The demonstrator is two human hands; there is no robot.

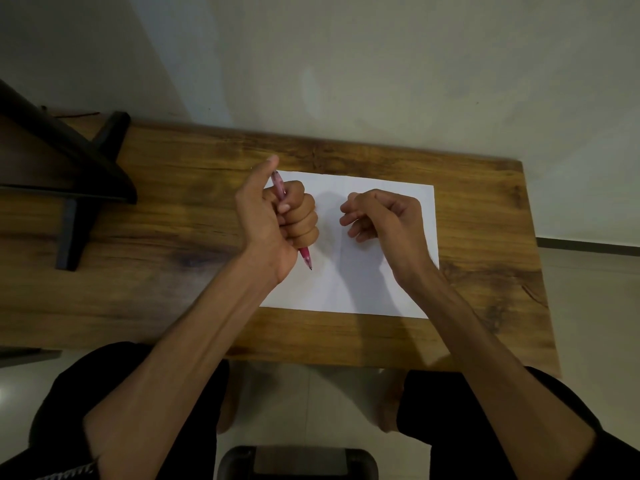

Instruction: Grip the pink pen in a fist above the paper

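There is one thin pink plastic pen [304, 255], and the left hand [277, 216] holds it tight in a fist, all four fingers wrapped round it and the thumb sticking up. The pen's dark tip pokes out below the fist and points down at the one white sheet of paper [363, 289]; its top end shows by the thumb. The tip looks to be just above the paper, though that is hard to tell. The right hand [377, 216] is beside it over the paper, fingers loosely curled, holding nothing. The paper lies flat on one brown wooden table [156, 289]. One dark stand [74, 174] sits at the table's left.
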